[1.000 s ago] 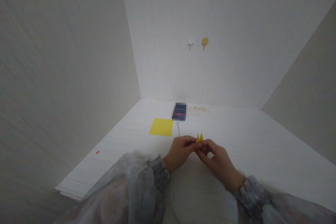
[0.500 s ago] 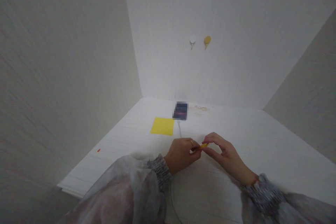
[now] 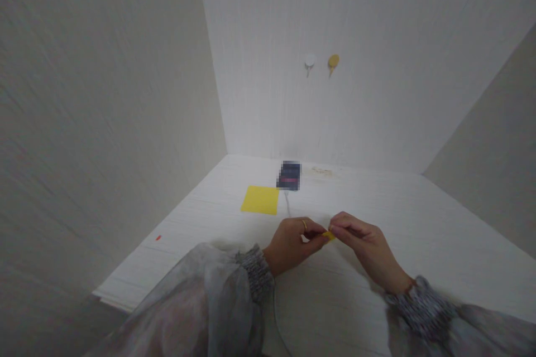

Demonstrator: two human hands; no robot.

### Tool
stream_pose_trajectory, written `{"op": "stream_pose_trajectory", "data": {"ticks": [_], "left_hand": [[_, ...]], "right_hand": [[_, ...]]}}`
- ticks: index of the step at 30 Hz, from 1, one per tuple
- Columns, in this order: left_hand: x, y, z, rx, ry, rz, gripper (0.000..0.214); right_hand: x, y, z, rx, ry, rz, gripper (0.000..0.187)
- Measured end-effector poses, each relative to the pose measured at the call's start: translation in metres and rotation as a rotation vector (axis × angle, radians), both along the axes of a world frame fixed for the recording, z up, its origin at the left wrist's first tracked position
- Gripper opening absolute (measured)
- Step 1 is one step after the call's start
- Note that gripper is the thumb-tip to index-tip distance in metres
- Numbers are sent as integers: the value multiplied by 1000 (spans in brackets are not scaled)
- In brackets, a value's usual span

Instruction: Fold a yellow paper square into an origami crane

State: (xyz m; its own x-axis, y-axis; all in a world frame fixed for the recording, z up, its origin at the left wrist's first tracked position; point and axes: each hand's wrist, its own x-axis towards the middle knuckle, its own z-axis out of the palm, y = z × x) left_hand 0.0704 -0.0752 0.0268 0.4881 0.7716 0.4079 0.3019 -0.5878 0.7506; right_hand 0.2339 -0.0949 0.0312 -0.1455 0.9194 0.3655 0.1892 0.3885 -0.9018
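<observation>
A small yellow piece of paper (image 3: 329,235), apparently folded, is held between my two hands above the white table. My left hand (image 3: 293,242), with a ring on one finger, pinches its left part between thumb and fingers. At its right end, the thumb and fingertips of my right hand (image 3: 368,245) are pressed together on the paper. Most of the piece is covered by fingers. Beyond my left hand, a flat square yellow sheet (image 3: 260,200) lies on the table.
A dark phone-like device (image 3: 289,176), blurred out, lies near the back wall with a white cable (image 3: 287,201) running towards me under my left arm. A small orange-red scrap (image 3: 158,238) lies at the left. White (image 3: 309,61) and gold (image 3: 333,61) hooks are on the wall.
My right thumb and fingers have closed together at the paper's right end. My left hand has shifted slightly right with the paper.
</observation>
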Motion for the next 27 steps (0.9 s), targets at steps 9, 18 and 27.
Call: {"op": "stream_pose_trajectory", "data": {"ticks": [9, 18, 27], "left_hand": [[1, 0, -3, -125, -60, 25, 25], [2, 2, -7, -293, -130, 33, 32], [3, 1, -10, -441, -213, 48, 33]], "right_hand": [[0, -2, -3, -18, -44, -36, 12], [-4, -7, -4, 29, -97, -49, 14], [-5, -7, 1, 100, -217, -66, 16]]}}
